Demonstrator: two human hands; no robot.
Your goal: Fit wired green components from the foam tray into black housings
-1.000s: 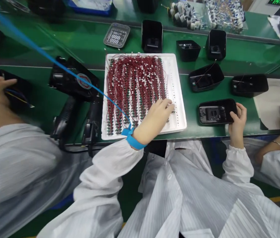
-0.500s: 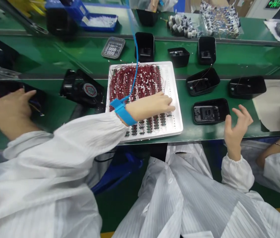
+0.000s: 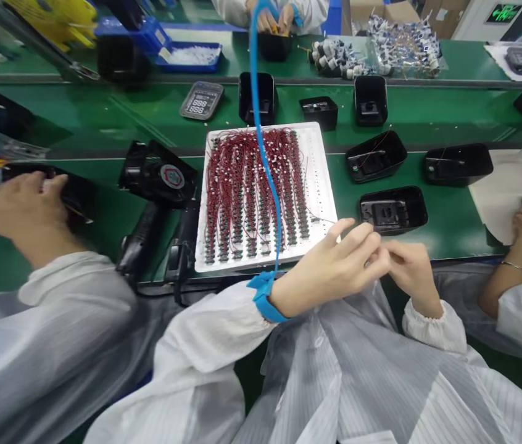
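In front of my body my two hands meet, fingertips together, just off the front right corner of a white foam tray. My left hand, with a blue wrist strap and its cord, is closed in a pinch. My right hand pinches at the same spot. Whatever lies between the fingers is hidden or too small to name. The tray carries rows of small circuit boards with dark red wires. A thin wire runs from the tray's right part toward my left fingers. Behind my hands sits an open black housing.
More black housings stand to the right and farther back. A display panel lies behind the tray. A black electric tool stands left of it. Co-workers' hands work at the left, right and far side.
My left hand has moved from over the tray toward me and to the right. My right hand, open before, has moved left and closed against it. The view has shifted slightly.
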